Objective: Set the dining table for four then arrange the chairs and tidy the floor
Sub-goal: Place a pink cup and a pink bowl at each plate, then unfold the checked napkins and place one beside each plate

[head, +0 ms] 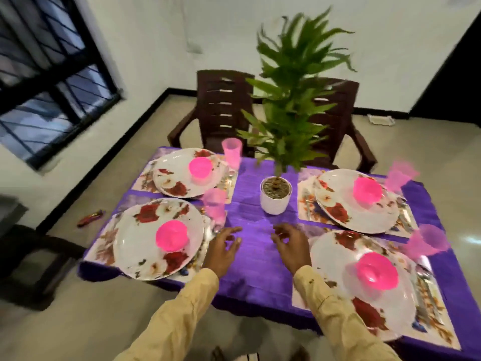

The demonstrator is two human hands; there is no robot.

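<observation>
Four plates laid, the left hand and right hand hover empty and slack over the tabletop; the chairs likely want tucking in squarely next.

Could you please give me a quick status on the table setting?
Left hand and right hand open above purple cloth, grips empty. Four plates laid, pink bowl on each. Wrapper lying on floor, left side.

Matt purple cloth (faintly ribbed), glossy floral plates, translucent pink plastic tumblers, smooth white pot.
</observation>
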